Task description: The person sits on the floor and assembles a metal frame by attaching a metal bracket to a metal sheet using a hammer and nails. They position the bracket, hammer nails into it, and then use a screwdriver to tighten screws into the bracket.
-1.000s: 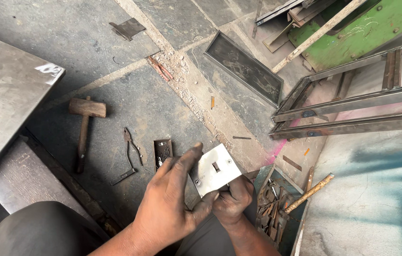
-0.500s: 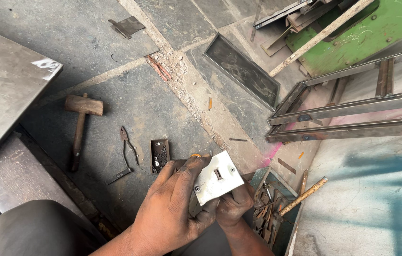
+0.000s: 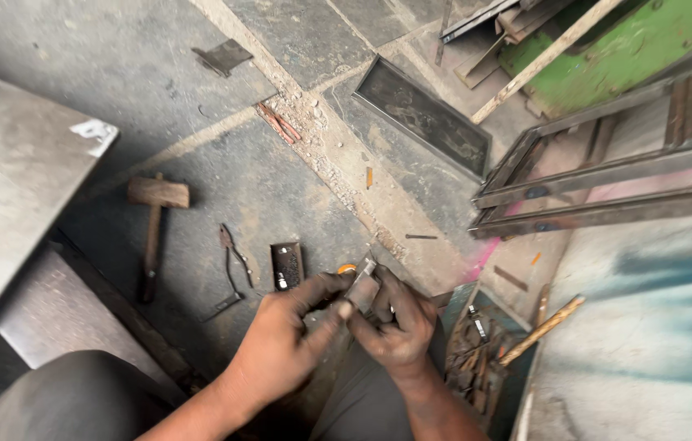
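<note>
We pinch the small metal plate firmly in left hand and right hand, both closed on it, keeping it steady.

One small whitish label, torn and irregular in shape, stuck flat near the edge of the grey metal sheet at upper left.

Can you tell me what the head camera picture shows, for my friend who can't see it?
Two grimy hands, the left hand and the right hand, hold a small metal plate between them over a stone floor. On the floor lie a hammer, pliers and a small dark metal piece.
</note>
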